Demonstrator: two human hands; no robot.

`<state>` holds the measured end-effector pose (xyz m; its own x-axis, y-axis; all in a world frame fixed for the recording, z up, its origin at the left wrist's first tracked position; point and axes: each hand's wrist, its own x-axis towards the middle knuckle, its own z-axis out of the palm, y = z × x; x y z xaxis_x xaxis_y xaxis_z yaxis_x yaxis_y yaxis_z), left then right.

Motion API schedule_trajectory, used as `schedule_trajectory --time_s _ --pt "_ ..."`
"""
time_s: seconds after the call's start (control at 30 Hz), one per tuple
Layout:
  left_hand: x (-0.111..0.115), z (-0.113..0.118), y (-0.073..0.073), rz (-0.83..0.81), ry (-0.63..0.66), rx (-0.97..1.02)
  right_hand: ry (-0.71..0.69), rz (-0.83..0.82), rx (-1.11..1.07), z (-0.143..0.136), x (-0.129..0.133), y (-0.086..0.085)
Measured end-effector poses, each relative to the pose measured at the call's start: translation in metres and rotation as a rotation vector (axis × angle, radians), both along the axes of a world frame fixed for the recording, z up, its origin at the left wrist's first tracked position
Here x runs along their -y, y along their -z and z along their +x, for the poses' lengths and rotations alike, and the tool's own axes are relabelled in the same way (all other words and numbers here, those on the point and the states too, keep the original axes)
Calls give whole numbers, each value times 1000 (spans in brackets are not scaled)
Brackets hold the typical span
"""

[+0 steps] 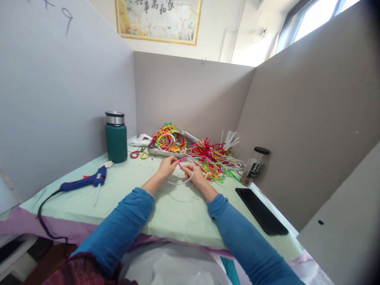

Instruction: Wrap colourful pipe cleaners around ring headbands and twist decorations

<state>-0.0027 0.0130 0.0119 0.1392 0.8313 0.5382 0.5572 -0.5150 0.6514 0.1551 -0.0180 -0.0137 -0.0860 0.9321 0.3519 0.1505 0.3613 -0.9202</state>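
Note:
In the middle of the table, my left hand (168, 166) and my right hand (193, 173) are close together, fingertips nearly meeting. Both pinch a short, bright pink fuzzy pipe cleaner (183, 159), the left near its upper part and the right at its lower end. A thin white hoop (179, 183) curves below the fingers and up past my right hand; where its ends join is hidden by the fingers. Just behind the hands lies a tangled heap of coloured pipe cleaners (208, 152), mostly red, green and white.
A metal tray (166, 153) holds colourful twisted rings. On the left are a blue glue gun (84, 182), a green bottle (116, 140), and red (134, 154) and yellow (144, 155) loops. A black phone (261, 211) and a clear jar (254, 166) stand right. Grey partitions (190, 87) enclose the table.

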Motion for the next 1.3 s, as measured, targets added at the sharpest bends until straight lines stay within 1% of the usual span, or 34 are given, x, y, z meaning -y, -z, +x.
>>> schedule_trajectory --time_s 0.1,0.2,0.27,0.37,0.43,0.5,0.63,0.8,0.93,1.0,1.13,1.3 --pt "0 0 1 -7 3 -12 -57 18 96 -4 5 -3" --pt "0 -1 2 -15 31 -7 -83 32 123 -7 9 -5" --pt "0 -1 2 -31 55 7 -102 28 77 -6 10 -5" --pt "0 -1 2 -58 98 4 -169 -8 -51 -4 9 -5" --pt "1 0 1 -52 121 -14 -218 -53 -147 -2 8 -5" --pt "1 1 1 -35 132 -40 -238 -82 -234 -2 8 -5" --pt "0 2 4 -24 173 -96 -209 -104 -330 -3 7 -5" --pt "-1 1 7 -16 227 -93 -210 -89 -280 -5 7 -4" --pt "1 0 5 -63 155 -83 -207 -66 -265 -4 6 -3" --pt "1 0 4 -77 136 -62 -180 -53 -249 -3 6 -3" --pt "1 -1 2 -100 151 -21 -85 -32 -220 -4 5 -3" --pt "0 0 4 -176 184 25 42 8 -206 -5 3 -3"
